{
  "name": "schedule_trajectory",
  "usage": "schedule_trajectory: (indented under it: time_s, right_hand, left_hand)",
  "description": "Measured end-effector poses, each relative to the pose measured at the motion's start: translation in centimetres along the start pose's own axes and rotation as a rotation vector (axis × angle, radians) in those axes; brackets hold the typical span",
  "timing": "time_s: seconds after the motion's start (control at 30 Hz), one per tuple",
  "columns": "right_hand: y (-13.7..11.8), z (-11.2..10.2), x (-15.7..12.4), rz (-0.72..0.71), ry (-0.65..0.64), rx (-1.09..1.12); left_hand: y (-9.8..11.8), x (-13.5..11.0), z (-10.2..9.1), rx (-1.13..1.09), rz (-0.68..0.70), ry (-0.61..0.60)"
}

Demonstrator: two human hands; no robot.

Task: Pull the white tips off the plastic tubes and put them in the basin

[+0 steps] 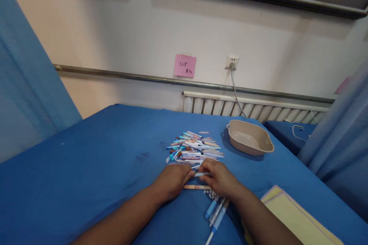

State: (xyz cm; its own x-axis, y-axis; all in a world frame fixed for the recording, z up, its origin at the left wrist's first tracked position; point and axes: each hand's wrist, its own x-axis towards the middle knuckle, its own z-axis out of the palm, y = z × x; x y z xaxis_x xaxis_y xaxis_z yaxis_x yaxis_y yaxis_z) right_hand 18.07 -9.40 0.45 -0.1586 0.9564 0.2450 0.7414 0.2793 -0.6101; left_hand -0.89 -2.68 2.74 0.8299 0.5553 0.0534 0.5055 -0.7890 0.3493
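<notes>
Both my hands rest on the blue-covered table near its front, fingertips meeting over one small pen (200, 175). My left hand (172, 181) pinches its left end and my right hand (219, 178) pinches its right end. Just beyond them lies a pile of several pens (194, 147) with blue, white and orange barrels. An orange-tan pen (197, 187) lies flat between my wrists. A few blue and white pens (215, 212) lie under my right forearm, partly hidden.
A beige plastic basin (249, 137) stands right of the pile. A yellow cloth (296, 218) lies at the front right corner. Blue curtains hang at both sides. A radiator (253, 109), a wall socket with cable and a pink note (184, 65) are behind the table.
</notes>
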Motion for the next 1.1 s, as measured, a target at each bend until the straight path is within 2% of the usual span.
schedule_trajectory:
  time_s: [0.13,0.2,0.37,0.53,0.67,0.77,0.93,1.1]
  right_hand:
    - [0.1,0.1,0.0,0.029,0.002,0.026]
    - [0.2,0.1,0.1,0.048,-0.003,0.050]
    - [0.0,0.1,0.1,0.001,0.012,0.005]
    - [-0.2,0.1,0.1,0.015,0.017,-0.013]
    - [0.0,-0.2,0.1,-0.028,0.035,-0.082]
    - [0.5,-0.7,0.1,-0.008,0.024,-0.142]
    - [1.8,-2.0,-0.1,0.060,0.016,-0.165]
    - [2.5,-2.6,-0.4,0.096,0.004,-0.121]
  left_hand:
    - [0.1,-0.1,-0.1,-0.026,0.090,0.084]
    - [0.1,0.0,-0.1,-0.001,0.091,0.074]
    - [-0.1,0.1,0.0,0.036,-0.014,0.006]
    - [0.1,-0.1,-0.2,0.026,0.067,0.065]
    - [-0.4,0.1,-0.1,0.092,-0.004,0.010]
    - [-1.1,0.3,-0.3,0.114,-0.057,-0.013]
    - [-2.2,0.0,-0.6,0.020,-0.090,0.057]
    - [-2.3,0.0,-0.6,-0.103,-0.105,0.094]
